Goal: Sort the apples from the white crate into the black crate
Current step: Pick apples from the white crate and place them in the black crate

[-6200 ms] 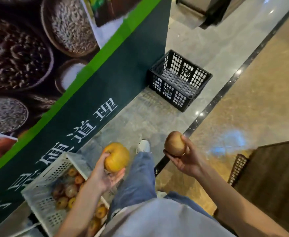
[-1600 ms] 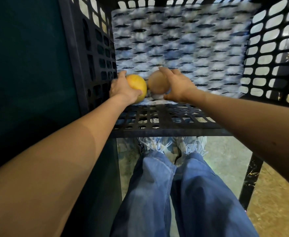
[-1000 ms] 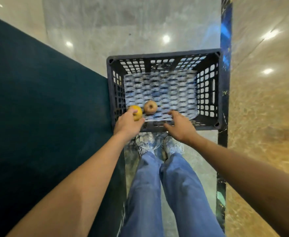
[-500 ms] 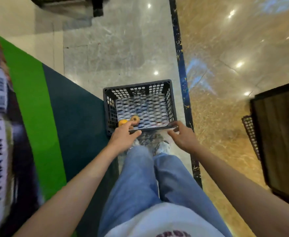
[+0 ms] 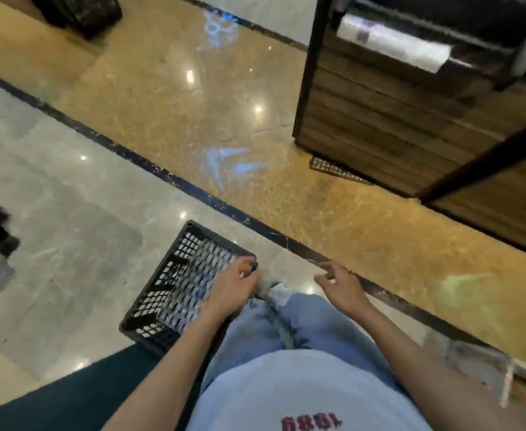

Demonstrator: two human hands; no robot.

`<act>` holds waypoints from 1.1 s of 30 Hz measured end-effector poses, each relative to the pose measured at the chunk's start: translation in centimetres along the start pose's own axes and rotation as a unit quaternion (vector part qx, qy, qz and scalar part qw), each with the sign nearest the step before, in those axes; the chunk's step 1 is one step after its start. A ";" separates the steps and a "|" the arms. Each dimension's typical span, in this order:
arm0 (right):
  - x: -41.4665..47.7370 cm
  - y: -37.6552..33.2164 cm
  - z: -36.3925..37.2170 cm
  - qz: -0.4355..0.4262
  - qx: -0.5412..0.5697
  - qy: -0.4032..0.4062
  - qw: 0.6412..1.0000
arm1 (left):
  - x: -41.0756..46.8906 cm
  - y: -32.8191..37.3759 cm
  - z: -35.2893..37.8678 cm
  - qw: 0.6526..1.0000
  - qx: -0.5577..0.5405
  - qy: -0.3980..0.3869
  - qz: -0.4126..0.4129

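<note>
While the black crate sits on the grey floor at lower left, its blurred inside shows no apples clearly. The left hand hovers over its near corner, fingers loosely bent, empty. The right hand hangs relaxed above the floor, holding nothing.

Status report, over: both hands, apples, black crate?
Left hand empty, beside black crate. Right hand empty, open. Apples not seen; picture blurred. No obstacle seen.
</note>
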State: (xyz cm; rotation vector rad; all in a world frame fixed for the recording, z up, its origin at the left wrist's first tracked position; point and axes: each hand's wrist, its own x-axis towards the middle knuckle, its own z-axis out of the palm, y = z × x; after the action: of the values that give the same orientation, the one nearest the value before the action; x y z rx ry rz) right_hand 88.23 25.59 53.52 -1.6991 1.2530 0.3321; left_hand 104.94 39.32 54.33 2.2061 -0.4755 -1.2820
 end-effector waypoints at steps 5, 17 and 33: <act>-5.6 5.2 0.8 0.134 0.211 0.138 0.958 | 1.9 4.6 2.0 0.987 0.097 -0.099 0.082; -13.5 18.3 2.6 0.329 0.472 0.305 0.759 | 0.6 13.7 19.6 0.884 0.289 -0.312 0.192; -17.0 34.2 -8.9 0.339 0.571 0.419 0.619 | -0.5 20.5 36.8 0.867 0.350 -0.319 0.157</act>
State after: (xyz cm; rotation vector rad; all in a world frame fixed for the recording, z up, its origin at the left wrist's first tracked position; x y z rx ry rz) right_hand 49.16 28.03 51.51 -0.0976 2.0758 -0.8419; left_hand 71.84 13.30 52.36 2.0058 -1.7156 -1.8279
